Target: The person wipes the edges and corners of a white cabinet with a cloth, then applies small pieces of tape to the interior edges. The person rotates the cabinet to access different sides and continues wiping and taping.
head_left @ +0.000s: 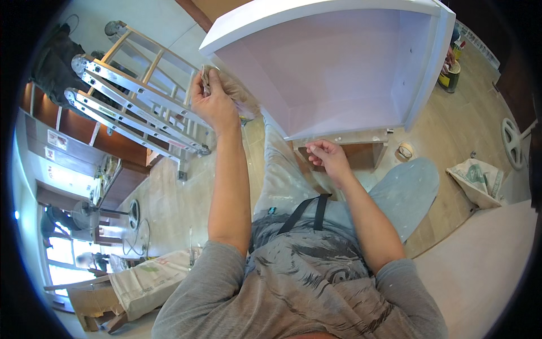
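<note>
In front of me a white box-like cabinet (333, 68), with a curved upper edge and its open side toward me, rests on a low wooden stand (367, 138). My left hand (217, 107) is raised beside its left side, the fingers closed in a pinch on a crumpled brownish sheet (240, 96). That sheet runs along the cabinet's left side and looks thin and partly see-through. Just below the cabinet's lower edge is my right hand (329, 156), thumb and fingers drawn together. What it holds, if anything, is too small to tell.
A folded metal ladder (141, 90) leans at the left. On the floor to the right lie a roll of tape (405, 150), a white sack (477, 182) and a grey wheel-shaped base (511, 144). A dark container (450, 79) stands at the far right; cardboard (93, 305) lies lower left.
</note>
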Available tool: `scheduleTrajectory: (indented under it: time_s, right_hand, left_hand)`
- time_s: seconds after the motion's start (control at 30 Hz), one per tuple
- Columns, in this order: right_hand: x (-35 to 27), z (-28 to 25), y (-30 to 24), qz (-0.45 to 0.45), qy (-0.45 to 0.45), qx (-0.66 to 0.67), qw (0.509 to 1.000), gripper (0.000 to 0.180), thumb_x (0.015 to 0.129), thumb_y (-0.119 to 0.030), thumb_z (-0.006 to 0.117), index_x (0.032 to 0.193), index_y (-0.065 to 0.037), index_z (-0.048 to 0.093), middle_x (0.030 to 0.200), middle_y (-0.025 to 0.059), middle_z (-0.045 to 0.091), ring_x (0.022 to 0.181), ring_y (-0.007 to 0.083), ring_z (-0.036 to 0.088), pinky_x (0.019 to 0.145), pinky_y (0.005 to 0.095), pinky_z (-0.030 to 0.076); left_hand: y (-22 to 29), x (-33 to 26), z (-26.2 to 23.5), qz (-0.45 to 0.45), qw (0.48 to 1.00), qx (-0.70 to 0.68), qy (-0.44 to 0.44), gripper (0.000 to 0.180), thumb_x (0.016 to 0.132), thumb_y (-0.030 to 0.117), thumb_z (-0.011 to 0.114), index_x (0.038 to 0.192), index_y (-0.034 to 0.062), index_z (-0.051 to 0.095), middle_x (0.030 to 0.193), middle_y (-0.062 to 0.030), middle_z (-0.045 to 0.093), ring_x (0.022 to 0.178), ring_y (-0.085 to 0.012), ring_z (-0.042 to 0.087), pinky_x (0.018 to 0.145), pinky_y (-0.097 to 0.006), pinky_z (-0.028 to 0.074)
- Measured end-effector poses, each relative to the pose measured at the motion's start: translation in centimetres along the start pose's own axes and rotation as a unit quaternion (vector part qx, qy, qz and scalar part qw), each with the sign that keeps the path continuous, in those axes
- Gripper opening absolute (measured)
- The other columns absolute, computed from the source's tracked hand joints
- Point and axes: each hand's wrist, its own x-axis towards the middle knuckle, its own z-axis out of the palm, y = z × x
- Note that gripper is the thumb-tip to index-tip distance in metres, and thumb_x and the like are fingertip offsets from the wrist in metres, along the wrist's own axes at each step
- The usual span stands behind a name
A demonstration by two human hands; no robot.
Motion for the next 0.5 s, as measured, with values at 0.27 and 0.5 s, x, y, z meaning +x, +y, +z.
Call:
scheduleTrajectory:
  time_s: [0.27,0.5]
  right_hand:
    - [0.4,-0.4,1.1,0.002,-0.002,-0.057,0.998,0.020,0.105,-0.018,0.064,0.118,-0.006,0.074,0.104,-0.0011,0.071,0.086,0.0064,0.062,0.079,0.0224,0.051]
    - [0.4,0.4,0.8,-0.003,0.014,-0.079,0.997,0.017,0.102,-0.014,0.066,0.112,-0.003,0.075,0.089,-0.0026,0.066,0.077,0.0064,0.057,0.069,0.0225,0.047]
  left_hand:
    - [1.5,0.3,1.2,0.268,0.929,0.255,0.023,0.022,0.089,0.002,0.077,0.110,0.0037,0.078,0.102,-0.0127,0.073,0.086,-0.0244,0.070,0.079,-0.032,0.055]
    - [0.1,-1.6,0.0,0.246,0.931,0.264,-0.049,0.027,0.086,0.004,0.079,0.113,0.0073,0.080,0.109,-0.0165,0.075,0.095,-0.0279,0.074,0.082,-0.036,0.057]
